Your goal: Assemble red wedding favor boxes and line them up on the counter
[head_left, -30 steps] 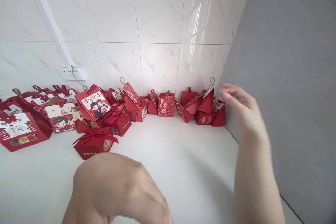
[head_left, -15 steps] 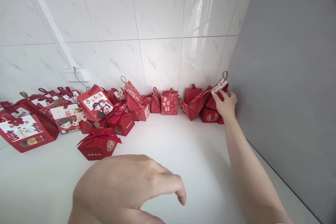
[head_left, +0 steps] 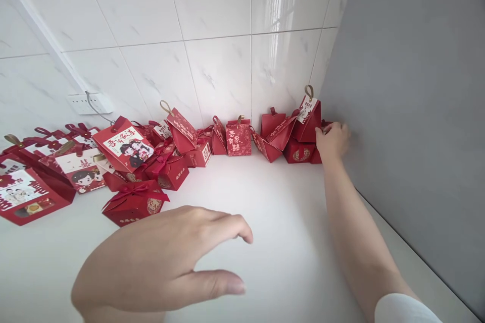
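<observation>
My right hand (head_left: 333,140) reaches into the far right corner, its fingers curled round a small red gift box (head_left: 320,130) wedged against the grey wall. Just left of it a tall red triangular box (head_left: 308,118) with a white tag and a loop stands on a lower red box (head_left: 299,151). My left hand (head_left: 159,262) hovers over the white table (head_left: 273,212) in the foreground, fingers spread and thumb out, holding nothing. A red box with a ribbon bow (head_left: 132,204) lies nearest to it.
Several red gift boxes and bags line the tiled back wall, among them a bag with a cartoon couple (head_left: 123,144) and a small box with gold characters (head_left: 238,137). A wall socket (head_left: 89,103) sits at the left. A grey panel (head_left: 409,86) bounds the right side.
My right hand has gone from the air into the corner and closed on the small red box. My left hand has uncurled, with its fingers now stretched out.
</observation>
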Motion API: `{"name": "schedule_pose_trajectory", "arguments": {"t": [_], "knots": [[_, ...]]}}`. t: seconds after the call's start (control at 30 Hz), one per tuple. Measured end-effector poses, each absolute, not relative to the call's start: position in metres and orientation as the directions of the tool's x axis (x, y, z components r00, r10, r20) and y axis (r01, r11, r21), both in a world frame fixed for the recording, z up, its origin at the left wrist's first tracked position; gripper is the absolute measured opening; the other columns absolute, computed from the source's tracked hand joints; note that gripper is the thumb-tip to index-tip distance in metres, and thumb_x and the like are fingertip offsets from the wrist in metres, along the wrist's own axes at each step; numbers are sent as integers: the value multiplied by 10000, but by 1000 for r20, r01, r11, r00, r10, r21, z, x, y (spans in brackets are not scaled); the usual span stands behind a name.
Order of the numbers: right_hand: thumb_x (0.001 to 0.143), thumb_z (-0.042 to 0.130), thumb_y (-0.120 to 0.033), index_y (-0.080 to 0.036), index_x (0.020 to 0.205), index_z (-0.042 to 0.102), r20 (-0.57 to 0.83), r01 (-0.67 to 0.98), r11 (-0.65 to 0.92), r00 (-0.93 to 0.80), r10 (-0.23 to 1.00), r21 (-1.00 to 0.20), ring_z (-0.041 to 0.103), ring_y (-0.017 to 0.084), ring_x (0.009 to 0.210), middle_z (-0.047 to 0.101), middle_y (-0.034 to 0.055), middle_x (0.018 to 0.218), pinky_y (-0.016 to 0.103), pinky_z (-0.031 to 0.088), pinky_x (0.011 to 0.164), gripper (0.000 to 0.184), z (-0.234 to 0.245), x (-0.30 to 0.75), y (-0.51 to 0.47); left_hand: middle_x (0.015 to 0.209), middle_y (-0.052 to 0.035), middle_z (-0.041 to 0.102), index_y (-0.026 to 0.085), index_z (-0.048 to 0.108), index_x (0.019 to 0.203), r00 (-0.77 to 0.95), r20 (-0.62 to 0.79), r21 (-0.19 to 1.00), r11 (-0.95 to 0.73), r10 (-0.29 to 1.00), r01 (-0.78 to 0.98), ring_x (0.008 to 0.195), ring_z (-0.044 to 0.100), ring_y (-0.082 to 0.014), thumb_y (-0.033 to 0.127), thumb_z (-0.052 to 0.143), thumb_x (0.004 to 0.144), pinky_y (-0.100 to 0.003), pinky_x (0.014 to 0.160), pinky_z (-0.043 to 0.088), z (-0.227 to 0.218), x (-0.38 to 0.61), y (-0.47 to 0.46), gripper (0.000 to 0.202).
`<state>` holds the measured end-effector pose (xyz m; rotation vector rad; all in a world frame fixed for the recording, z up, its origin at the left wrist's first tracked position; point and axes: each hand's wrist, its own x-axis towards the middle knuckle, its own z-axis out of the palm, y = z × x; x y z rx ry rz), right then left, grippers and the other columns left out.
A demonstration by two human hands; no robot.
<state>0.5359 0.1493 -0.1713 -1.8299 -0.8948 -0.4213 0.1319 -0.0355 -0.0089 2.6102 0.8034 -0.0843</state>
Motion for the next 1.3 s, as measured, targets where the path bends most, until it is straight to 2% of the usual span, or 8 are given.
{"name": "schedule_pose_trajectory", "arguments": {"t": [0.33,0.57,0.73,0.8,0.9,1.0,1.13,1.3], "knots": [[899,424,-227,-187,1119,645,719,828,-19,498,485,-560,497,263,1211,572,124,1286,487,324,1030,314,-177,526,157,1102,-32,667,283,553,1204,758,-157,292,-703,634,648,930,649,-214,544,459,899,-269,765,484,-15,134,-24,412],[811,536,-115,-138,936,742,757,789,1,590,281,-615,613,214,878,672,131,975,330,460,837,242,-147,533,136,1163,-10,664,324,565,1196,698,-141,277,-649,702,709,1014,640,-234,533,459,897,-290,799,491,-15,138,-26,380],[805,578,-102,-136,991,629,791,733,307,592,155,-608,640,181,793,658,106,889,323,503,735,196,-104,539,103,1170,-13,663,319,595,1162,698,-164,358,-617,697,701,1036,637,-226,527,502,871,-290,817,500,-13,137,-9,369],[803,606,-109,-147,1087,578,803,660,470,548,233,-586,648,159,816,646,113,976,315,511,746,288,-93,533,93,1195,-13,654,314,592,1163,702,-186,413,-593,688,691,1071,629,-217,538,515,858,-287,850,501,-18,138,10,386],[827,593,-168,-195,1124,595,723,500,543,302,621,-675,654,153,811,660,86,1006,310,523,731,298,-90,512,87,1266,-28,619,304,546,1222,637,-171,439,-521,752,732,1147,600,-219,561,533,830,-303,911,491,-33,139,43,469],[761,620,-142,-214,885,681,365,604,390,-170,915,-695,655,184,750,702,41,876,287,502,634,156,-97,481,91,1338,-95,568,250,524,1271,440,-119,304,-389,890,870,1206,562,-288,585,598,753,-354,913,490,-49,137,69,621],[714,577,-67,-232,721,649,181,737,326,-272,945,-592,620,179,636,703,14,771,271,411,524,180,-108,441,100,1273,-157,608,193,593,1212,302,-126,212,-272,945,939,1114,612,-352,631,615,692,-361,778,518,-58,134,78,680],[699,563,-39,-219,621,604,100,847,249,-229,968,-470,540,167,503,652,35,649,289,329,488,200,-115,423,98,1350,-95,564,243,566,1275,471,-105,254,-434,876,864,1186,574,-317,651,598,711,-349,874,493,-58,138,76,696]]}}
